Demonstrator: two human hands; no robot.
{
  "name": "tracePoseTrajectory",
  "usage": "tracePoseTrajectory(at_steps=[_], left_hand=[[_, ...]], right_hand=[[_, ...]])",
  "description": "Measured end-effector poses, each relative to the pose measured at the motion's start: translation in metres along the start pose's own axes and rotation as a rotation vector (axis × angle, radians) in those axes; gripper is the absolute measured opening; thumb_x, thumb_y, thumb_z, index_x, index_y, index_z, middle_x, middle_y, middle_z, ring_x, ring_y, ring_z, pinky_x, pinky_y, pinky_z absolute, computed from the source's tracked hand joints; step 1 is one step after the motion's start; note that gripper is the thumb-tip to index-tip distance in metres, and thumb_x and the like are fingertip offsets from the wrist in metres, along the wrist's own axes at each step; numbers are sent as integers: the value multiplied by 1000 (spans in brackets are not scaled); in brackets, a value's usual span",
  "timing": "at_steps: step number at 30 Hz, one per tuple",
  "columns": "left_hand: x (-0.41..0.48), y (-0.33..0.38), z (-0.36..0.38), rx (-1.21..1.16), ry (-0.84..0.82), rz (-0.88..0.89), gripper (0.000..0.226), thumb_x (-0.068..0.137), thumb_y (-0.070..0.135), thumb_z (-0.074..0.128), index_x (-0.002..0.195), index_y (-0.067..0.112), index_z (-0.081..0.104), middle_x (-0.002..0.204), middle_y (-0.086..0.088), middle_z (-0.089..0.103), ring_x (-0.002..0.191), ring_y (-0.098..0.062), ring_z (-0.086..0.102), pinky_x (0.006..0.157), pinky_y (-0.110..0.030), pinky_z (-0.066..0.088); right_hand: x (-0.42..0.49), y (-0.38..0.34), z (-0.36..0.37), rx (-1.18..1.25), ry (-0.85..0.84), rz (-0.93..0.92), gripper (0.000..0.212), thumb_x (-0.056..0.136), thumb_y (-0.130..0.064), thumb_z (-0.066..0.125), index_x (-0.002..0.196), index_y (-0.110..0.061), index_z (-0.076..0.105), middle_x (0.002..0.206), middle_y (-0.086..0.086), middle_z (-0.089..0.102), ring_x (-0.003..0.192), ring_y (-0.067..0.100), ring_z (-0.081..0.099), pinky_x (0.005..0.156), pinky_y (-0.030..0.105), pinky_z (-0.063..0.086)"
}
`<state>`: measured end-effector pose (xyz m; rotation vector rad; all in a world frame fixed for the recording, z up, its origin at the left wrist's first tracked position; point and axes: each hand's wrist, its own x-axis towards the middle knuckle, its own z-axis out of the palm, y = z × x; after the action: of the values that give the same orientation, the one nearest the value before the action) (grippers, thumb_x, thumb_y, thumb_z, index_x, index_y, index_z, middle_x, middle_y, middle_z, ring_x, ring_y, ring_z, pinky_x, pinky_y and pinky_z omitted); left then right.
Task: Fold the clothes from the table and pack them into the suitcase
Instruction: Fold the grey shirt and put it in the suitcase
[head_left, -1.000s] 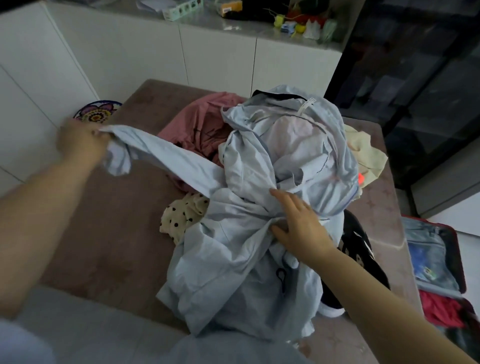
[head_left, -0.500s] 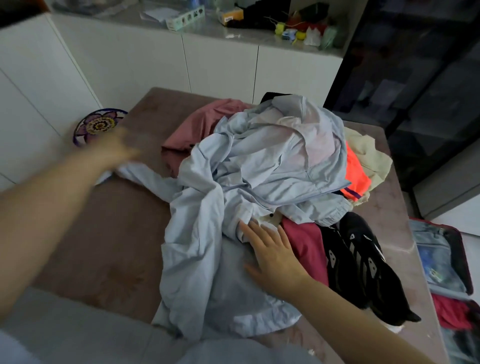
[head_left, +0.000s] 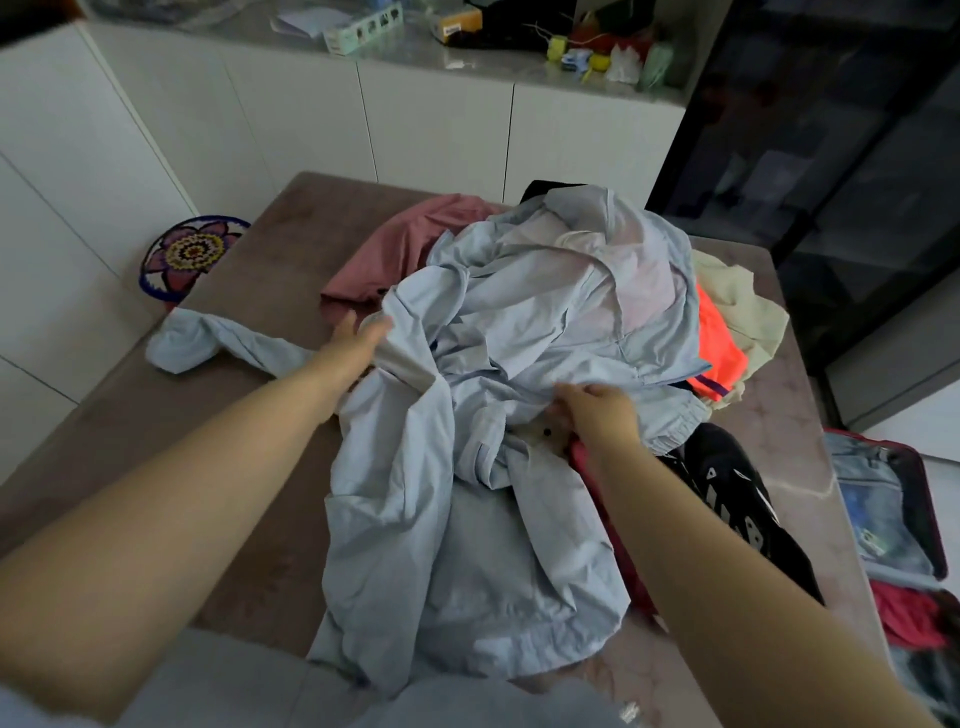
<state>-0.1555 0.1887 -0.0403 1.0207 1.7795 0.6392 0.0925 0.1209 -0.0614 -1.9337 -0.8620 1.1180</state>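
From the head camera, your left hand (head_left: 358, 338) reached forward with fingers nearly straight, touching a fold at the left side of the light blue shirt (head_left: 519, 322). Your right hand (head_left: 597, 415) curled its fingers and pinched a crease near the shirt's middle. The shirt lay crumpled on top of the clothes pile on the brown table (head_left: 249, 415), thin, smooth cloth in soft ridges, one sleeve (head_left: 182, 343) trailing toward the table's left edge. The open suitcase (head_left: 924, 499) sat on the floor to the right, soft-walled, with a dark red rim.
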Motion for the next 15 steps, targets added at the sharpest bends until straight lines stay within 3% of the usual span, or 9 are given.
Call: tracePoseTrajectory(at_steps=[2, 4, 5, 7, 10, 12, 14, 15], left_hand=[[-9, 5, 8, 74, -100, 72, 91, 84, 54, 58, 151, 24, 2, 156, -2, 16, 139, -26, 28, 107, -37, 29], [-19, 6, 22, 390, -97, 110, 108, 76, 49, 71, 150, 29, -5, 157, -1, 13, 138, -29, 29, 107, -38, 31], [-18, 3, 29, 548, -49, 127, 110, 74, 45, 74, 149, 32, -6, 155, -2, 18, 136, -31, 31, 109, -41, 30], [-5, -2, 32, 697, 107, 163, 93, 78, 41, 68, 147, 38, 6, 146, -3, 39, 129, -33, 40, 111, -47, 25], [14, 4, 8, 466, 237, 311, 59, 85, 36, 60, 138, 30, 34, 129, -7, 55, 115, -32, 53, 99, -41, 37], [25, 9, -24, 270, 274, 335, 62, 86, 18, 64, 141, 22, 34, 124, -13, 57, 112, -33, 55, 92, -37, 41], [41, 10, -56, 187, 314, 307, 69, 83, 5, 66, 142, 16, 33, 119, -20, 58, 111, -35, 55, 92, -38, 42], [48, 8, -68, 198, 343, 293, 68, 83, 3, 66, 142, 14, 34, 118, -22, 58, 111, -36, 55, 93, -40, 42]], right_hand=[[11, -18, -10, 3, 36, -73, 35, 87, -13, 63, 53, -13, 54, 44, -9, 57, 52, 15, 52, 54, 23, 47], [20, -40, -26, 10, 51, -154, 31, 88, -11, 59, 57, -11, 57, 45, -7, 59, 52, 14, 54, 54, 21, 47], [27, -50, -36, -3, 67, -192, 29, 89, -10, 58, 59, -10, 57, 48, -6, 60, 49, 12, 55, 53, 21, 47], [42, -67, -57, -95, 134, -259, 24, 88, -12, 57, 65, -5, 60, 55, 0, 59, 47, 11, 54, 53, 24, 50], [66, -97, -96, -224, 379, -353, 21, 88, -16, 54, 86, 0, 68, 44, -9, 55, 51, 10, 45, 63, 34, 47], [74, -122, -114, -164, 452, -460, 24, 86, -17, 54, 99, -4, 69, 66, -13, 64, 58, -1, 52, 75, 28, 52], [77, -141, -112, -128, 228, -593, 27, 82, -18, 56, 107, -9, 62, 97, -1, 65, 81, -1, 61, 86, 21, 49], [77, -145, -106, -141, 85, -617, 27, 83, -14, 57, 110, -10, 58, 102, 1, 62, 89, 5, 60, 88, 23, 46]])
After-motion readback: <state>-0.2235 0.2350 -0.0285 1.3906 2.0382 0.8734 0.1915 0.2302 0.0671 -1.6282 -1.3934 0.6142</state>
